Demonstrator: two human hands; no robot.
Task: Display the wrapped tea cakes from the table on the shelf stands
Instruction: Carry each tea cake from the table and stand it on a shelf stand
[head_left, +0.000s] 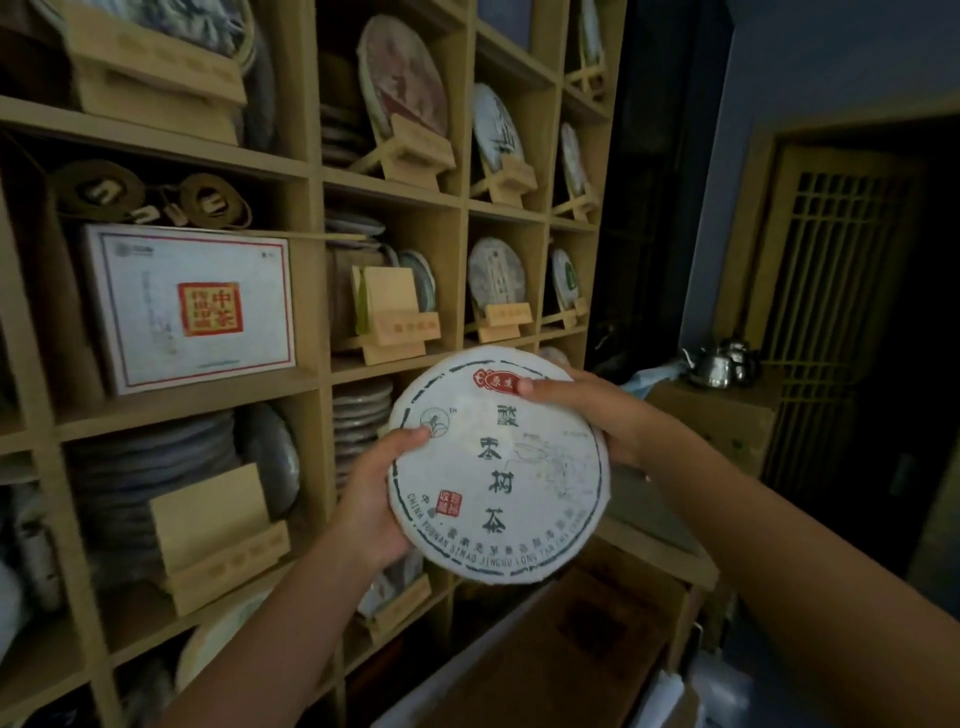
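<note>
Two bare hands hold one round, flat tea cake (498, 462) up in front of a wooden shelf (311, 176). The cake is wrapped in thin white paper with dark letters down the middle, a dashed ring near its edge and small red stamps.

The left hand (371, 506) has its grip clamped on the cake's left edge: the thumb lies on the front and the other fingers curl behind. The right hand (597, 415) has its grip clamped on the top right edge, with fingertips pressed on the paper front near the red mark. The cake faces the camera and tilts a little. It touches no shelf and no stand.

Just above the two grips, a light wooden stand (397, 325) sits in a square cubby with a flat card leaning on it. To the right of that one, another stand (506, 317) holds a round wrapped cake upright. Higher up, more round cakes lean on stands.

Far left of the left grip is a flat white box (192, 306) with a red square label. Below it, a blocky wooden stand (218, 540) sits in front of stacked round cakes. Right of the right grip, a shiny metal kettle (719, 364) rests on a brown cardboard box (722, 421).
</note>
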